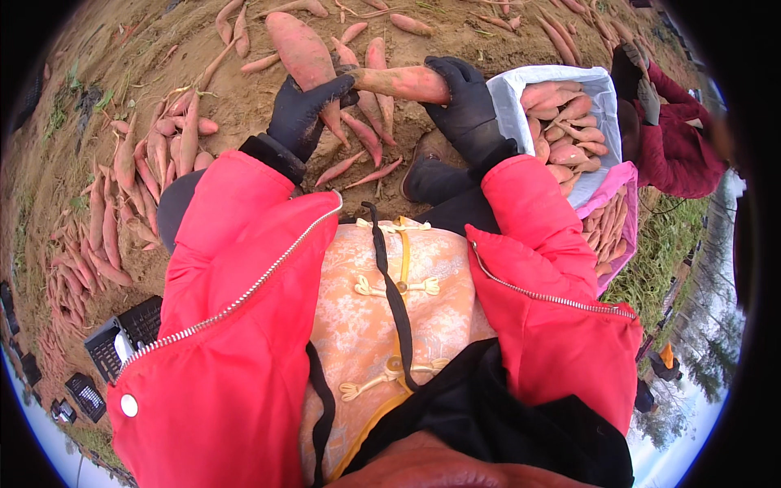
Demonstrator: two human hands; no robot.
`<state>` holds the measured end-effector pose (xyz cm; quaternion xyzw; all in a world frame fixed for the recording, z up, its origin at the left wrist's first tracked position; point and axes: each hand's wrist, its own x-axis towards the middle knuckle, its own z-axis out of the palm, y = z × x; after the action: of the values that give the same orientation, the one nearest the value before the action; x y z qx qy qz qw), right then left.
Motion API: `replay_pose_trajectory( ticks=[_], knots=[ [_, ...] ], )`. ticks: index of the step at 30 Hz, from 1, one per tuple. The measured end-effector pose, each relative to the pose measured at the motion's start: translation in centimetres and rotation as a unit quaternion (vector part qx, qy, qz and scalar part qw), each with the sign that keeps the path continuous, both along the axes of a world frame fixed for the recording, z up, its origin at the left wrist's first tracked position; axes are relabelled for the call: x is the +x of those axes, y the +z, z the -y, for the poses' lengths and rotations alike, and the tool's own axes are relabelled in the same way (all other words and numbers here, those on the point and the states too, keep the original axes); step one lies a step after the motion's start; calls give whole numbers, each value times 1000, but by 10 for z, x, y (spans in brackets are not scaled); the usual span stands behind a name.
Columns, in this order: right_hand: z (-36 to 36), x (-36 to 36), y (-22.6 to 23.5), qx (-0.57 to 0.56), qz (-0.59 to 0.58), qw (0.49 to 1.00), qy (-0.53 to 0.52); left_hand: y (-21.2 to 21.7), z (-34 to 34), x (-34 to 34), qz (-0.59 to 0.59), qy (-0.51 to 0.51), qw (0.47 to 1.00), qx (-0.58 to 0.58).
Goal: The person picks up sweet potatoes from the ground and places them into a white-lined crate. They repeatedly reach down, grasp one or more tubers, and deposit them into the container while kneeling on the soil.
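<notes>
My left hand (pixel 294 122), in a dark glove, is closed round a large, thick sweet potato (pixel 299 50) that points away from me. Closed on the blunt end of a longer sweet potato (pixel 400 84) is my right hand (pixel 468 118), also gloved. This second root lies crosswise between my hands, its thin end at my left fingertips. Whether the left fingers also grip that end, I cannot tell. Below and behind both roots, several smaller sweet potatoes (pixel 364 137) rest on the soil near my dark boot (pixel 427 175).
Right of my right hand stands a white-lined crate (pixel 604 91) of sweet potatoes, with a pink-lined one (pixel 625 177) nearer me. Heaps of sweet potatoes (pixel 110 215) cover the soil at left, near black crates (pixel 104 350). A person in a dark red top (pixel 679 154) crouches at far right.
</notes>
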<state>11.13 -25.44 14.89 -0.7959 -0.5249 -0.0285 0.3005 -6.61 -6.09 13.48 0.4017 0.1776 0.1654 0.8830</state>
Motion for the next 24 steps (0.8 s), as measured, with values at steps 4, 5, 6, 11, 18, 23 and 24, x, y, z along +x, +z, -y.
replay_pose_trajectory(
  ticks=[4, 5, 6, 11, 18, 23, 24],
  knots=[
    [-4, 13, -17, 4, -193, 981, -34, -3, -8, 1, -38, 35, 998, -31],
    [-6, 19, -21, 8, -254, 965, -71, -6, -11, -1, -54, 56, 996, -30],
    [-8, 27, -23, 39, -263, 960, -92, -10, -13, -2, -24, 59, 996, -60],
    [-35, 75, -24, 263, -317, 907, -84, -36, -20, -11, -77, 56, 990, -102],
    [-109, 134, -17, 275, -211, 924, -161, -72, -38, -22, -105, 22, 980, -171],
    [-124, 153, -67, 322, -220, 910, -141, -80, -46, -21, -128, 35, 956, -262],
    [-115, 147, -88, 296, -210, 924, -119, -79, -45, -20, -118, 46, 954, -272]
  ],
)
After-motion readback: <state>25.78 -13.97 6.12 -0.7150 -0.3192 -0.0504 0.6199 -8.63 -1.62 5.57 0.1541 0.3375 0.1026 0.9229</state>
